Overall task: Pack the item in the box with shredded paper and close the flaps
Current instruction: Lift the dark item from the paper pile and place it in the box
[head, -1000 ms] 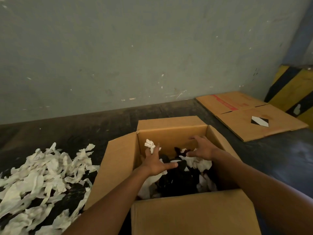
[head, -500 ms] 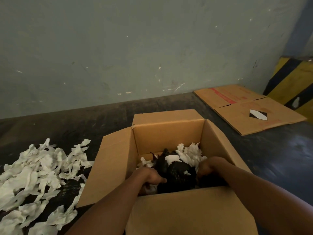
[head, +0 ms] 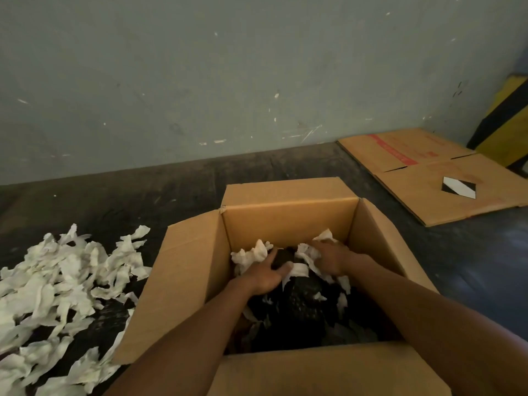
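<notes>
An open cardboard box (head: pixel 285 224) stands on the dark floor with its flaps folded outward. Inside lies a black item (head: pixel 303 307) with white shredded paper (head: pixel 251 254) bunched along the far side. Both of my hands are down in the box. My left hand (head: pixel 265 274) curls over the top of the black item, with strips of paper under its fingers and thumb. My right hand (head: pixel 331 257) is closed on a clump of paper near the far right corner. The near part of the item is in shadow.
A loose pile of shredded paper (head: pixel 57 281) is spread on the floor left of the box. A flattened carton (head: pixel 428 178) lies at the back right, beside a yellow-and-black striped post (head: pixel 508 121). A grey wall runs close behind the box.
Half a second ago both hands gripped the black item low near the front of the box. They have since moved toward the far side, onto the paper around the item's top.
</notes>
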The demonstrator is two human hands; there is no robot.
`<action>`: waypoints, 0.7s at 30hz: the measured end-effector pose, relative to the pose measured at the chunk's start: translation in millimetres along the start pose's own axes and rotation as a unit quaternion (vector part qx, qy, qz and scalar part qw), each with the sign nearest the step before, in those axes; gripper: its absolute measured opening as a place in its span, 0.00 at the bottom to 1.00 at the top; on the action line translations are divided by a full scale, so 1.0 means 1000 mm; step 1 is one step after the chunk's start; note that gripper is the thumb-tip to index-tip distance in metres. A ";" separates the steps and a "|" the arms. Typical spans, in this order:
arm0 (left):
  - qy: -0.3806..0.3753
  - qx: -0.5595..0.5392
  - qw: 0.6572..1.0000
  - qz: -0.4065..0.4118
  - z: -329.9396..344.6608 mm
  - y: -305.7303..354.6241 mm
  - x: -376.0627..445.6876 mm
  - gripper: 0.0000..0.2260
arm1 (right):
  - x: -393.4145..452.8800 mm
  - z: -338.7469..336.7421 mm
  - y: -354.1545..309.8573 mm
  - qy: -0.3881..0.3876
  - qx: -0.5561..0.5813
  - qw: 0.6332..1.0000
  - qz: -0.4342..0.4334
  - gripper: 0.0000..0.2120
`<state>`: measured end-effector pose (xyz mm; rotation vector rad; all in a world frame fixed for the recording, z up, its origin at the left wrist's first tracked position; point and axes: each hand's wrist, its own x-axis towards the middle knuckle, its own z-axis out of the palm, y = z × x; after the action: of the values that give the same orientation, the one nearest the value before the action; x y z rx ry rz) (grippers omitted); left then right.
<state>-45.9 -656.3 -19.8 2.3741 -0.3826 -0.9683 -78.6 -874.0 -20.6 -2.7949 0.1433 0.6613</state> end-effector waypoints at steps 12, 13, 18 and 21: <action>-0.019 0.168 0.986 0.011 -0.016 -0.004 -0.013 0.42 | -0.050 -0.038 -0.025 -0.047 0.031 0.997 -0.056 0.19; -0.032 0.153 0.988 0.005 -0.016 0.000 -0.020 0.44 | -0.057 -0.034 -0.029 -0.069 0.017 0.996 -0.061 0.18; -0.085 0.251 0.963 -0.046 0.010 0.004 -0.045 0.43 | -0.073 0.007 -0.030 -0.259 -0.141 0.956 -0.005 0.23; -0.101 0.324 0.939 -0.048 0.016 0.004 -0.054 0.36 | -0.082 -0.007 -0.024 -0.235 -0.094 0.967 0.017 0.24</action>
<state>-95.1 -641.0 3.3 2.9016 -0.7695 -1.2892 -144.7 -849.5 27.6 -2.7169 0.0352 1.3848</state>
